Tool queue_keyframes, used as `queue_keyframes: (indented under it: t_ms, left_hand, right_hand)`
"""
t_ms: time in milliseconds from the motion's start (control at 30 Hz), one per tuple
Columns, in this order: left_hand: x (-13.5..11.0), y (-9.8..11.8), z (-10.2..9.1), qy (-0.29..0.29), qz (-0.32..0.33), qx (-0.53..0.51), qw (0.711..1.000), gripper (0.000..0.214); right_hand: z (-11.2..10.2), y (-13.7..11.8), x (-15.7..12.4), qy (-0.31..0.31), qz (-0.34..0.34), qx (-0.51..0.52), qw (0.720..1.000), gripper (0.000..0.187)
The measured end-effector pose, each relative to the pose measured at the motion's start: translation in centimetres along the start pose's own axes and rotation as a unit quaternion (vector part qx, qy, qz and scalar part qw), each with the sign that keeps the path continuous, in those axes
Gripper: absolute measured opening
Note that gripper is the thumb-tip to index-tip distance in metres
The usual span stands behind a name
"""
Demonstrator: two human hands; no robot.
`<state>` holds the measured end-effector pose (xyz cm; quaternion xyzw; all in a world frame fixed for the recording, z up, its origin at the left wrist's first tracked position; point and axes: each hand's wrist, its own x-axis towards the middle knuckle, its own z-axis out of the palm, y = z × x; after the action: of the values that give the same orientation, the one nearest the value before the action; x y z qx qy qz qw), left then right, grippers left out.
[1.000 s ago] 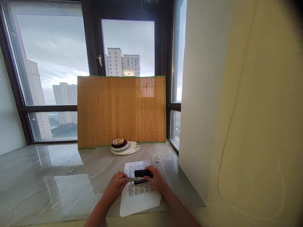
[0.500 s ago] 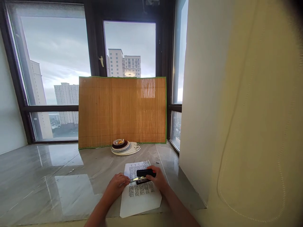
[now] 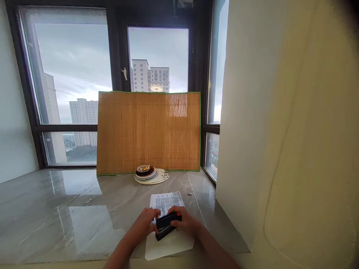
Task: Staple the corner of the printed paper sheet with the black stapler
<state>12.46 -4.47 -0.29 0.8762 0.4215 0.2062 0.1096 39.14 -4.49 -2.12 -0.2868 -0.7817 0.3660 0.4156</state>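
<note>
A black stapler (image 3: 165, 224) is held low over the printed sheets of paper (image 3: 168, 248), tilted with its left end nearer me. My right hand (image 3: 185, 220) grips its rear end, beside a red spot. At the front end, the fingers and thumb of my left hand (image 3: 147, 221) are curled round it. A narrow gap shows between the stapler's top arm and its base. Both hands and the stapler cover part of the printed text.
A stack of plates (image 3: 146, 172) stands beyond the paper, before a bamboo mat (image 3: 148, 130) leaning on the window. The grey stone sill (image 3: 92, 231) carries a small dark scrap (image 3: 190, 194). At right rises a wall (image 3: 249, 130).
The stapler has swung nearer me and turned from level to slanting, its top arm lowered toward the base. My left hand has moved onto its front end; the shiny metal strip no longer shows.
</note>
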Motion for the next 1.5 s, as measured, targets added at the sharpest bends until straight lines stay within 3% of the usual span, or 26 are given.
queue_keyframes:
  t_ms: [233, 300, 367, 500, 600, 700, 800, 933, 1067, 1133, 1233, 1333, 1500]
  left_hand:
    - [-0.1, 0.4, -0.1, -0.01, 0.02, 0.03, 0.999, 0.026]
    - [0.0, 0.1, 0.1, -0.001, 0.019, 0.032, 0.999, 0.023]
    - [0.2, -0.3, 0.3, 0.019, 0.022, 0.031, 0.999, 0.02]
    - [0.2, -0.7, 0.5, 0.048, 0.042, 0.029, 0.998, 0.012]
    - [0.0, -0.5, 0.5, 0.025, 0.057, 0.038, 0.997, 0.016]
    - [-0.1, 0.0, 0.3, 0.019, 0.055, 0.049, 0.997, 0.017]
    - [-0.1, 0.3, 0.1, 0.021, 0.059, 0.047, 0.997, 0.018]
    - [-0.2, 0.7, -0.2, 0.016, 0.061, 0.043, 0.997, 0.021]
    - [-0.3, 0.8, -0.3, 0.002, 0.069, 0.044, 0.997, 0.03]
    - [-0.4, 0.8, -0.3, -0.006, 0.073, 0.043, 0.996, 0.037]
    - [0.0, 0.8, -0.3, -0.003, 0.069, 0.035, 0.997, 0.035]
    - [1.9, 1.0, -0.6, -0.004, 0.063, 0.01, 0.998, 0.026]
    - [7.5, 1.3, -0.4, -0.099, 0.153, -0.038, 0.982, 0.054]
  right_hand:
    - [0.4, 0.0, -0.2, -0.011, 0.004, -0.011, 1.0, 0.045]
    - [0.4, -0.1, -0.1, 0.023, 0.008, -0.03, 0.999, 0.044]
    - [0.0, -0.2, -0.1, 0.105, 0.024, -0.053, 0.993, 0.039]
    - [-3.8, -0.4, -1.4, 0.266, 0.081, -0.089, 0.956, 0.039]
    - [-8.1, -0.3, -2.8, 0.287, 0.121, -0.132, 0.941, 0.04]
    - [-11.6, 0.2, -3.2, 0.246, 0.135, -0.16, 0.946, 0.035]
    - [-13.6, 1.0, -1.8, 0.185, 0.145, -0.177, 0.956, 0.033]
    - [-15.0, 1.6, 1.1, 0.068, 0.145, -0.171, 0.972, 0.032]
    - [-16.0, 2.1, 3.4, -0.097, 0.141, -0.138, 0.975, 0.047]
    - [-16.0, 2.6, 3.9, -0.143, 0.125, -0.137, 0.972, 0.05]
    - [-15.4, 3.4, 4.1, -0.129, 0.08, -0.173, 0.973, 0.048]
    - [-14.5, 3.4, 4.0, -0.11, 0.039, -0.206, 0.972, 0.042]
    - [-13.8, 2.2, 4.2, -0.106, 0.014, -0.229, 0.968, 0.041]
